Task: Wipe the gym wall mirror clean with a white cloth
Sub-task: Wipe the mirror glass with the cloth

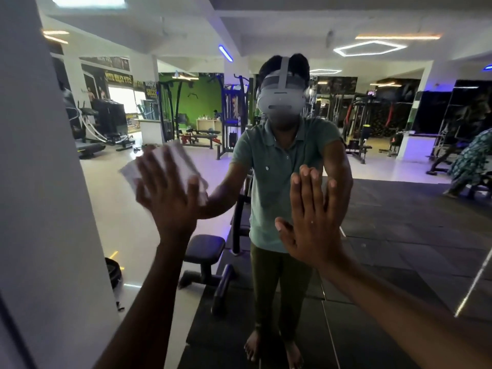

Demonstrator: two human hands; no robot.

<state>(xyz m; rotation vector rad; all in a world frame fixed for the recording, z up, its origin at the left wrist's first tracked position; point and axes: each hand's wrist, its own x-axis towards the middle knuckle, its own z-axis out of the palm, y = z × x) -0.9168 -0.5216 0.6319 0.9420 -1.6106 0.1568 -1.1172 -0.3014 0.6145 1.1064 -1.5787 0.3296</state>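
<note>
The gym wall mirror fills most of the view and reflects me and the room. My left hand presses a white cloth flat against the glass at the left, fingers spread and straight; the hand and cloth look blurred. Much of the cloth is hidden under the palm. My right hand lies flat on the mirror to the right of the cloth, fingers straight and together, holding nothing.
A white pillar borders the mirror on the left. The reflection shows a black padded bench behind me, dark rubber floor mats, weight machines and another person at the far right edge.
</note>
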